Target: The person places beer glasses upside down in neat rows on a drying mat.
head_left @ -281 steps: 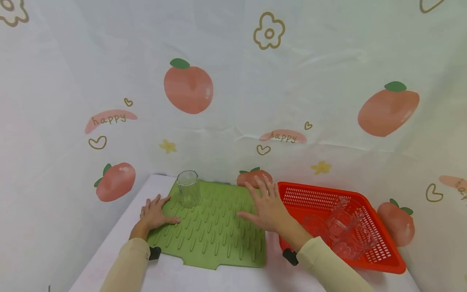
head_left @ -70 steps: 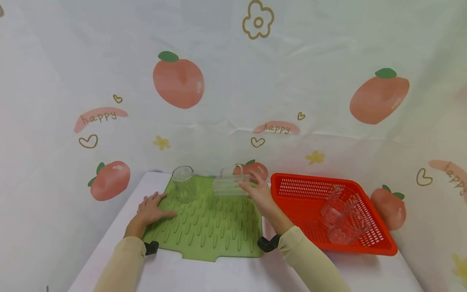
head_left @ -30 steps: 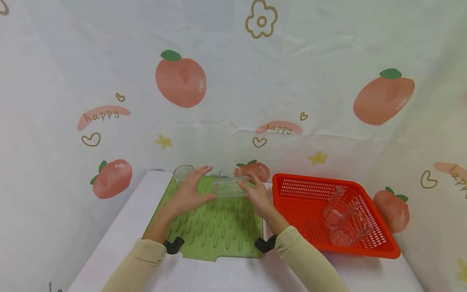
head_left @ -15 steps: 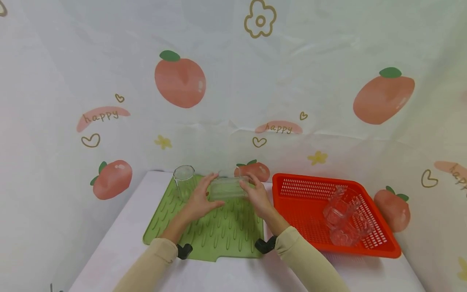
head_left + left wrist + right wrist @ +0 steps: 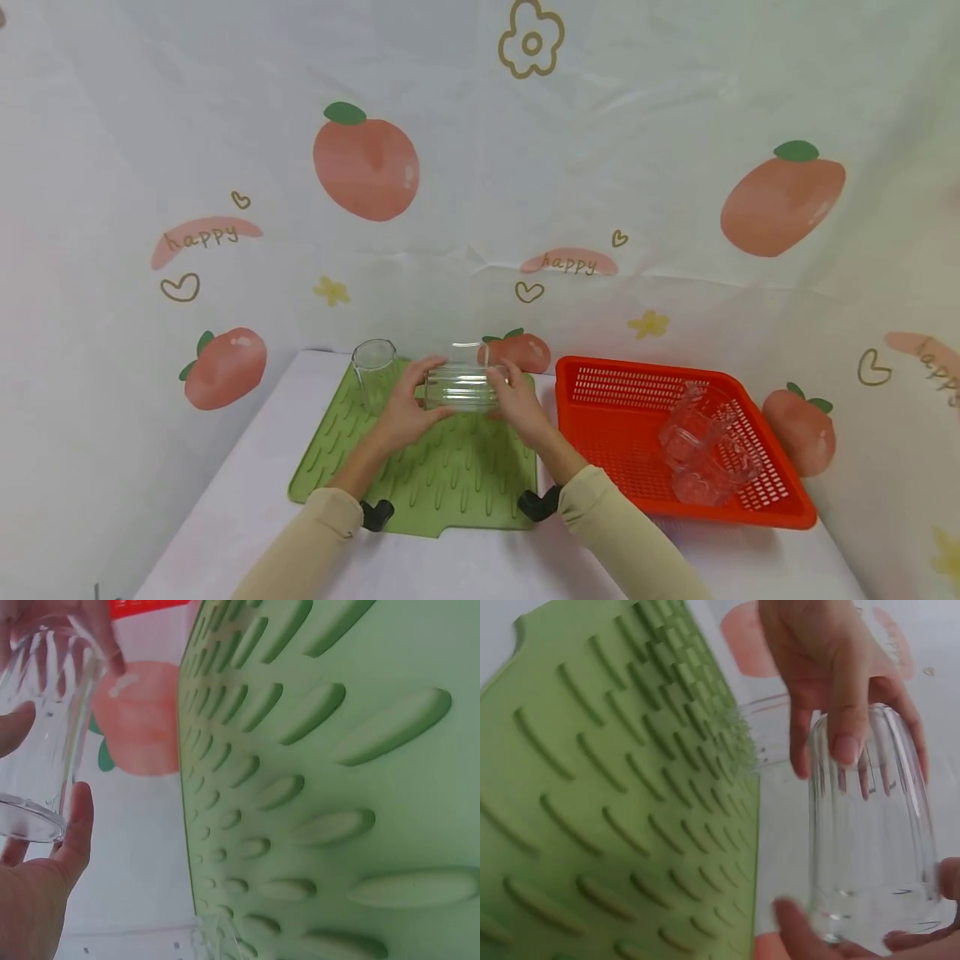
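Note:
A clear glass mug (image 5: 459, 388) lies sideways in the air above the green ridged mat (image 5: 442, 475), its handle pointing up toward the wall. My left hand (image 5: 405, 417) holds one end, thumb below and fingers over the top. At the opposite end my right hand (image 5: 522, 412) grips it. In the left wrist view the fingers of both hands curve around the mug (image 5: 41, 750). The right wrist view has the mug (image 5: 870, 840) upright in frame, one hand at each end. A second clear glass (image 5: 377, 375) stands upright at the mat's back left corner, behind my left hand.
A red plastic basket (image 5: 615, 450) with slotted sides stands right of the mat. Clear glassware (image 5: 701, 450) sits in its right half. Beyond the white table (image 5: 360, 567) hangs a white fruit-printed cloth (image 5: 465, 208).
Early on, my right hand hovered empty over the mat; later it held the mug. My left hand has since left the mat's left edge, moved right and taken hold of the mug's left end.

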Demonstrator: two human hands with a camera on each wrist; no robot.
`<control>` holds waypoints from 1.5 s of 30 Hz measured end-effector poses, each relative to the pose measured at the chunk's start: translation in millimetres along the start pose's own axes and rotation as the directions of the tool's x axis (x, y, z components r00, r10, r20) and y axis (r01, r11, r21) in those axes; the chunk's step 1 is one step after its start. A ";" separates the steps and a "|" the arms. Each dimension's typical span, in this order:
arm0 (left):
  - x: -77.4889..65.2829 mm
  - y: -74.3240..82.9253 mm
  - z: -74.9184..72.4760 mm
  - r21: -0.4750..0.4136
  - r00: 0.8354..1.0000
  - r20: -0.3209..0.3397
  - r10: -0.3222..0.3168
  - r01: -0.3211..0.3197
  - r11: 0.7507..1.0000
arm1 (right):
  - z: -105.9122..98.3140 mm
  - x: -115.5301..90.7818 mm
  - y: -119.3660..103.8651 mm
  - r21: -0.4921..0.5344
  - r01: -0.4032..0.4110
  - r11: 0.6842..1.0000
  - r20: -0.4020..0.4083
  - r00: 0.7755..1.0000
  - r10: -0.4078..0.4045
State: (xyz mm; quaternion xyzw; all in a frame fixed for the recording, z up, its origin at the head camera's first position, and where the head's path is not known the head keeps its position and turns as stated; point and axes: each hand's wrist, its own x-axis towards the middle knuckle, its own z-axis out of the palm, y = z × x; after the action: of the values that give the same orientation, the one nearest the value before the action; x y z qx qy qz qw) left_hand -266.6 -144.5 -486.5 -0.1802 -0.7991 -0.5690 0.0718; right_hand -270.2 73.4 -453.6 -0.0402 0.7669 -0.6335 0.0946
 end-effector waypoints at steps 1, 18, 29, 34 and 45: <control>-0.6 -0.1 -1.2 0.007 1.000 -0.001 -0.010 0.010 1.000 | -0.2 -1.0 0.0 -0.064 0.025 0.998 0.002 1.000 -0.025; -5.7 4.4 -12.7 0.069 0.997 -0.015 -0.075 0.076 0.995 | 9.9 -12.7 3.1 -0.790 0.325 0.521 0.163 0.929 -0.332; -6.1 15.3 -10.4 0.144 1.000 0.001 0.022 -0.022 0.989 | 23.9 -6.4 1.0 -0.880 0.310 0.361 0.168 0.912 -0.373; -6.0 19.0 -10.7 0.171 0.997 0.031 0.076 -0.081 0.982 | 25.1 -6.9 -1.0 -0.891 0.314 0.329 0.181 0.908 -0.377; 4.2 33.7 -27.8 0.342 0.987 0.101 0.126 -0.153 0.927 | 27.1 0.1 1.9 -0.863 0.336 0.378 0.142 0.879 -0.456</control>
State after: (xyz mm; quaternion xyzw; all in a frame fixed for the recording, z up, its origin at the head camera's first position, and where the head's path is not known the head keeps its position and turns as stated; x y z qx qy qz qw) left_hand -260.5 -160.0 -445.8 -0.2430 -0.8745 -0.4046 0.1118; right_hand -264.8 47.7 -460.3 -0.2266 0.9501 -0.1633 -0.1388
